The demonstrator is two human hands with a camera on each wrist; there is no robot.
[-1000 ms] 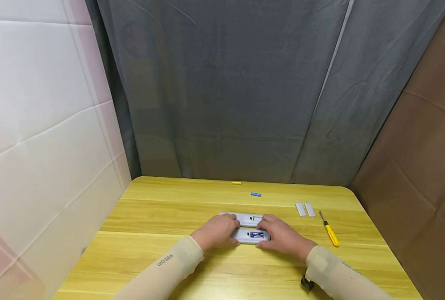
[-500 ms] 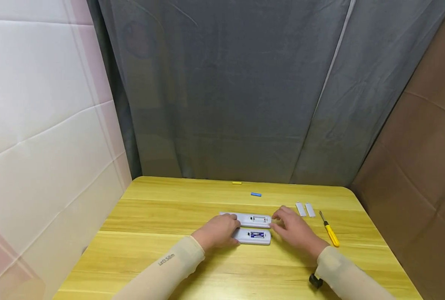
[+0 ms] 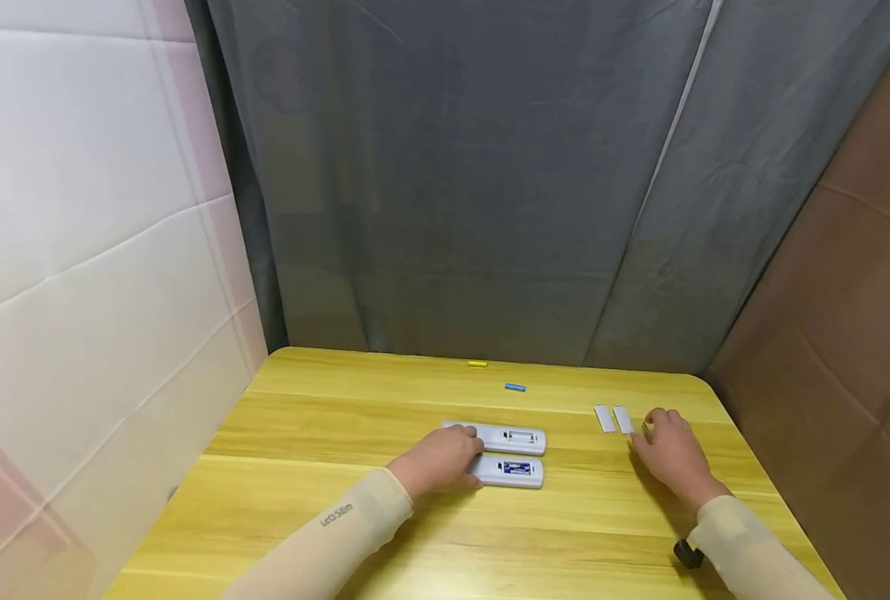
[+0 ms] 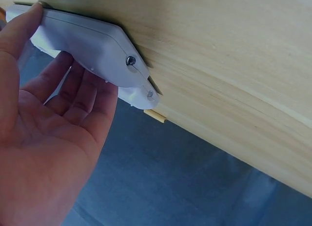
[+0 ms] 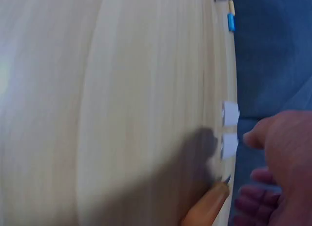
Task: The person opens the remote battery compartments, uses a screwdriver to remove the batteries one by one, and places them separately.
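Observation:
Two white remotes lie side by side, backs up, on the yellow wooden table (image 3: pixel 325 433): the far remote (image 3: pixel 512 437) and the near remote (image 3: pixel 516 471), whose open bay shows a blue battery. My left hand (image 3: pixel 439 460) rests on their left ends, fingers fairly straight, thumb against the near remote (image 4: pixel 92 46). My right hand (image 3: pixel 670 454) hovers at the right, over an orange-yellow screwdriver (image 5: pixel 207 210), fingers loosely curved and not around it. Two white battery covers (image 3: pixel 613 418) lie just left of its fingertips.
A yellow battery (image 3: pixel 477 363) and a blue battery (image 3: pixel 515 387) lie near the table's back edge. A grey curtain (image 3: pixel 490 208) hangs behind. A white panel wall (image 3: pixel 77 250) stands left, a brown panel (image 3: pixel 850 292) right.
My right hand left the near remote and moved right, past the covers, to above the screwdriver. The left hand and both remotes stayed put.

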